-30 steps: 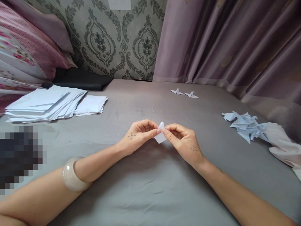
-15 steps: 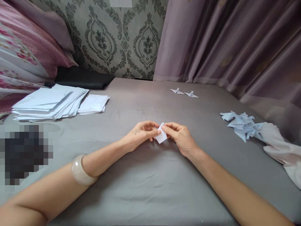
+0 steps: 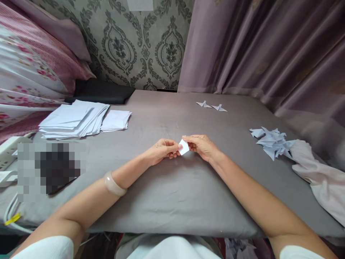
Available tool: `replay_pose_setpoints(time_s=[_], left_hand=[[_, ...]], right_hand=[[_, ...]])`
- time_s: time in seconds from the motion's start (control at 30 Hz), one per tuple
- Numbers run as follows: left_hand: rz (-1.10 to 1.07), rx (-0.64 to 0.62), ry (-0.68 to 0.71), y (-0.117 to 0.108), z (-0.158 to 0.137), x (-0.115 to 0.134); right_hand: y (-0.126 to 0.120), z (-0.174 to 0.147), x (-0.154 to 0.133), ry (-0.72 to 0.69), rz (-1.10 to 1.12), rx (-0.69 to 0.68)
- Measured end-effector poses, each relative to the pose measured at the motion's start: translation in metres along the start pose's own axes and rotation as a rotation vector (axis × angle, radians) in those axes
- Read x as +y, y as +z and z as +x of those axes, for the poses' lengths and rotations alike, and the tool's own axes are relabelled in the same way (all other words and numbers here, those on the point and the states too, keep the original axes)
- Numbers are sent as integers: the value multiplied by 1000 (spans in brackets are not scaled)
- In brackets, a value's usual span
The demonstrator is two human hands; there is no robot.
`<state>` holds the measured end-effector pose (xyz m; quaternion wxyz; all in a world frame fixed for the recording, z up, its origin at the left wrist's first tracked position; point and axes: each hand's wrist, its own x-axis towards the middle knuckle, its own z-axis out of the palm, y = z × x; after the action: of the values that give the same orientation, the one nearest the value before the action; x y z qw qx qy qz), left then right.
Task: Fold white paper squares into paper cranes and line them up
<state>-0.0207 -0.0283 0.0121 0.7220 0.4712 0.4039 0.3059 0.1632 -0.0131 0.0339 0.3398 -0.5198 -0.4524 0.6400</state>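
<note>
Paper [image 3: 184, 148] tilted, corner pointing down, long axis unclear; left hand [image 3: 161, 151], right hand [image 3: 205, 146] pinching it.

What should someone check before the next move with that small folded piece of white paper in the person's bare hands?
1. Left bare hand gripping the small folded white paper: ok, thumb on its face.
2. Right bare hand gripping it too: ok, at its upper side.
3. Creases neatly aligned: cannot tell, too small to see.
4. Large stack of flat white paper sheets out from under the left forearm: ok, it lies beyond.
5. Two small winged white paper figures away from both hands: ok, at the far side.
6. Jumbled heap of folded white paper pieces apart from the crumpled pale pink cloth: cannot tell, their edges meet in view.
</note>
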Motion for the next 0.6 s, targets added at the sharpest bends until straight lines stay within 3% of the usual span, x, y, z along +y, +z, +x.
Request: replay_pose_setpoints(time_s=[0.17, 0.23, 0.3, 0.4, 0.47, 0.6], left_hand=[[148, 59, 70, -8, 10, 6], [259, 50, 112, -12, 18, 10], [449, 44, 210, -16, 27, 11], [862, 149, 483, -24, 41, 9], [1117, 211, 657, -29, 48, 6], [1427, 126, 776, -35, 51, -1]], right_hand=[[-12, 3, -3, -4, -118, -165], [-17, 7, 1, -81, -197, -151], [-19, 13, 7, -250, -316, -37], [-19, 21, 18, -640, -591, 162], [-20, 24, 25, -834, -826, 193], [-21, 22, 35, -916, -1161, 124]])
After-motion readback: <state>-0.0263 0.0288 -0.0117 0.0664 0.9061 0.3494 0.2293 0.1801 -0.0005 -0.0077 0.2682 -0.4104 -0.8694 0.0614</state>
